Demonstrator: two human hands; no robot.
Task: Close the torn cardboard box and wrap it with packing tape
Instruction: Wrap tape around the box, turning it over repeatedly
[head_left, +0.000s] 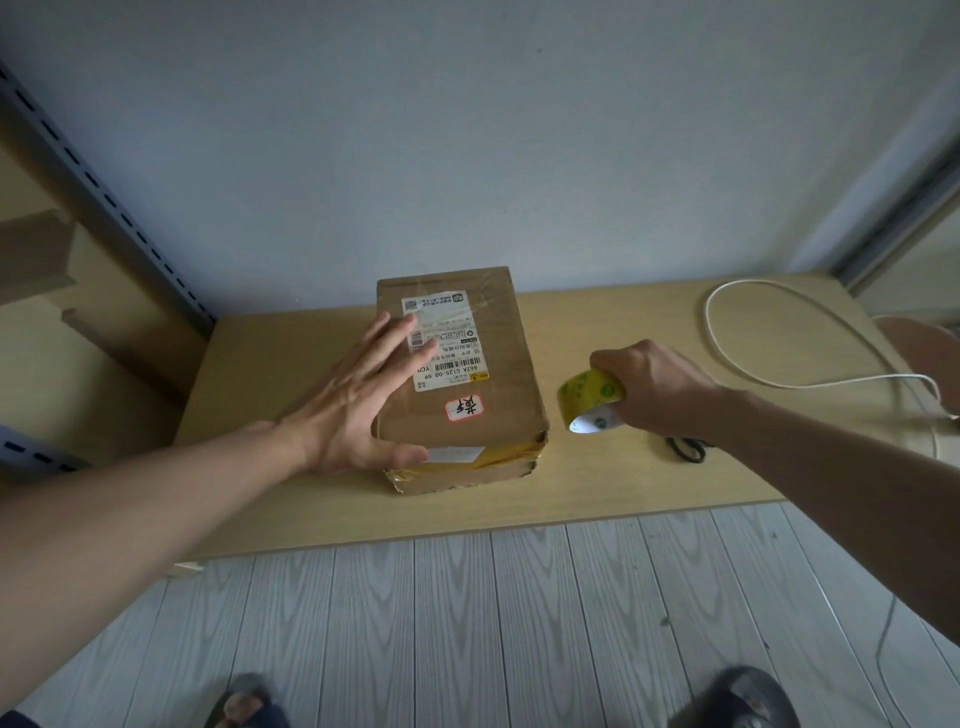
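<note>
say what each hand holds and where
Right hand grips the yellow packing tape roll by its rim; left hand rests flat on the brown cardboard box, holding nothing.

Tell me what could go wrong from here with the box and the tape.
1. The left hand only lies flat on the cardboard box, so the box may slide on the table when tape is pulled.
2. The box's near edge is torn and crumpled, so tape may stick badly there.
3. The scissors lie partly hidden under the right forearm. The right hand, gripping the tape roll, could knock them.
</note>
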